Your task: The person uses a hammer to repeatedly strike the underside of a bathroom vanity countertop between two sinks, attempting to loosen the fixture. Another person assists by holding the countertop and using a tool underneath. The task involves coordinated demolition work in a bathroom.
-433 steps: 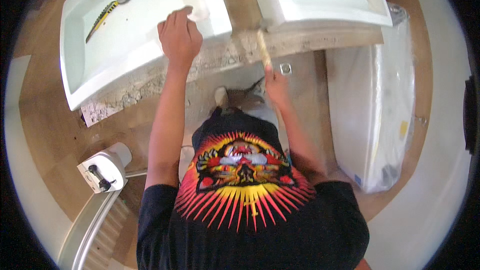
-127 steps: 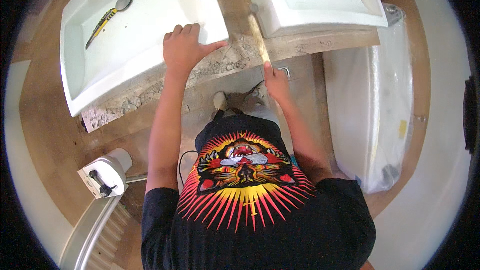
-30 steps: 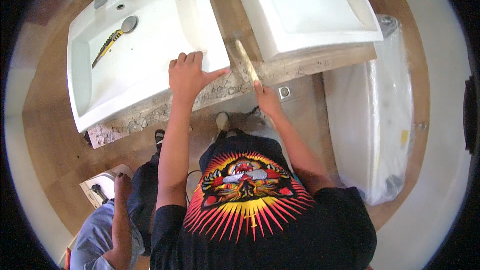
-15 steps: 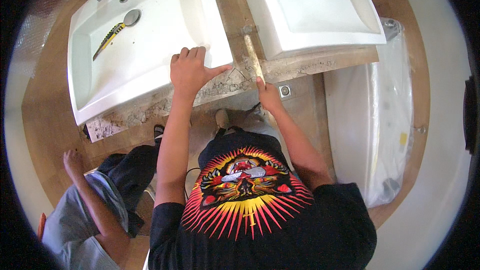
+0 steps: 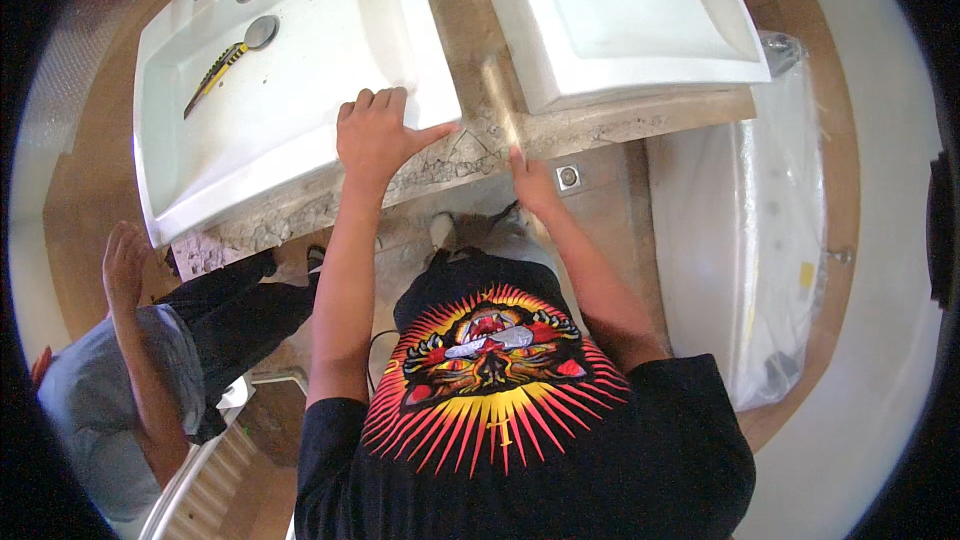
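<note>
My left hand (image 5: 375, 140) lies on the front rim of the left white sink (image 5: 290, 130), near its right corner. Its thumb is stretched out to the right and its fingers rest over the edge. Closed around a pale stick-shaped tool (image 5: 502, 105), my right hand (image 5: 533, 182) is just in front of the countertop edge. The tool points away from me over the gap between the two sinks. It is blurred, so its far end cannot be made out. Below it, the rough countertop (image 5: 460, 162) has a cracked, chipped front edge.
A yellow and black utility knife (image 5: 215, 78) lies in the left sink beside the drain cover (image 5: 261, 32). The right sink (image 5: 640, 25) stands across the gap. At right is a plastic-wrapped bathtub (image 5: 760, 240). A person in grey (image 5: 120, 380) is at lower left.
The pale tool is now smeared by motion in my right hand. My left hand stays on the sink. The person at left has shifted left, with a hand raised nearer the sink.
</note>
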Available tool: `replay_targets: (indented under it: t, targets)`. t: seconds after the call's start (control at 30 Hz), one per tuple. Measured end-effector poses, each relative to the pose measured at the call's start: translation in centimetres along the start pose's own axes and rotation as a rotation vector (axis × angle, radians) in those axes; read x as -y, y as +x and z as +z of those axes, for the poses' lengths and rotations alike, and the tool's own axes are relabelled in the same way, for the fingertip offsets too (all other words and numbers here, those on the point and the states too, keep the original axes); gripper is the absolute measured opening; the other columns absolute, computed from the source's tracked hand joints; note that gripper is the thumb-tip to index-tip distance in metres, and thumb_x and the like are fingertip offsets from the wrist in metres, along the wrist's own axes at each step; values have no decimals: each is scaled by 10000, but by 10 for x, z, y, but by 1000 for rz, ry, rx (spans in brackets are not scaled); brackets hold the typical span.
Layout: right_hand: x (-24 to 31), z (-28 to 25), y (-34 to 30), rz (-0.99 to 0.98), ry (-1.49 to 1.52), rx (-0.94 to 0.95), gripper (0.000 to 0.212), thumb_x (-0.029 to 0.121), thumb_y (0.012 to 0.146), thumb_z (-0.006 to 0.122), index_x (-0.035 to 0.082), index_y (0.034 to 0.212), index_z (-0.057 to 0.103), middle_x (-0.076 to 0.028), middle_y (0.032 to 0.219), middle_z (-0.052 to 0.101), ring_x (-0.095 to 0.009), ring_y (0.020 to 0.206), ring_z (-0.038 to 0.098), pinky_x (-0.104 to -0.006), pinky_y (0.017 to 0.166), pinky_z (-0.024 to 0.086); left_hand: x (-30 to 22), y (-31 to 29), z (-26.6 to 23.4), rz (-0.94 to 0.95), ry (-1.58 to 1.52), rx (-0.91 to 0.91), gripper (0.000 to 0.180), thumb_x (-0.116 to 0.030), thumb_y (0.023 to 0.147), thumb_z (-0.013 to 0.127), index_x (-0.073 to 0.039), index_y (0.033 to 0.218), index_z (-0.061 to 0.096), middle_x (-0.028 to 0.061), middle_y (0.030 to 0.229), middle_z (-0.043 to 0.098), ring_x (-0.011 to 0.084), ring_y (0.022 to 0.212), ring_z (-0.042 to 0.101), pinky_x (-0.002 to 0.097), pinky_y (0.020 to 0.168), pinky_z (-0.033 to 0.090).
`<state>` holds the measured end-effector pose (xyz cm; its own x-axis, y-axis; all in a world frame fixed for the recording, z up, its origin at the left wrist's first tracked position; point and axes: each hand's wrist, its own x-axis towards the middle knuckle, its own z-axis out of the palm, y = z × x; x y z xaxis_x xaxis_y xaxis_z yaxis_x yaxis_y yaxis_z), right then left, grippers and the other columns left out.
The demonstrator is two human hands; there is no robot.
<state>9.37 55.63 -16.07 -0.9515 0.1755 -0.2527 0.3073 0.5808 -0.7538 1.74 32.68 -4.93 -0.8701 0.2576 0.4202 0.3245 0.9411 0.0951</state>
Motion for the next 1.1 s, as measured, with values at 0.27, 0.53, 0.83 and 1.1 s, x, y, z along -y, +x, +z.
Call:
replay_targets:
  t: [0.27, 0.53, 0.83, 1.1]
  targets:
    - [64, -45, 2, 58, -16, 15, 691, 559, 951, 365, -70, 786, 600, -281, 709, 593, -457, 753, 592, -483, 675, 443, 5, -5, 2, -16, 50, 12, 766, -764, 588, 636, -51, 862, 696, 62, 690, 644, 217, 701, 601, 342, 620, 448]
    - [9, -9, -10, -11, -17, 15, 681, 554, 952, 364, -64, 799, 606, -286, 711, 589, -462, 750, 606, -501, 680, 436, -1, 0, -4, -41, 13, 97, 760, -743, 583, 664, -71, 937, 691, 97, 803, 674, 235, 750, 635, 357, 669, 485]
    - [77, -70, 1, 62, -2, -4, 692, 565, 947, 381, -65, 751, 589, -239, 658, 582, -372, 680, 599, -468, 659, 445, 5, -6, 2, -11, 31, 11, 754, -753, 585, 650, -61, 879, 698, 73, 714, 656, 218, 704, 616, 350, 613, 464]
    - [-22, -11, -17, 6, 7, -10, 689, 563, 949, 365, -71, 810, 594, -244, 705, 583, -387, 710, 594, -474, 632, 449, 0, 0, -1, 12, 5, 17, 757, -732, 585, 676, -56, 924, 700, 109, 761, 671, 223, 727, 630, 361, 639, 483]
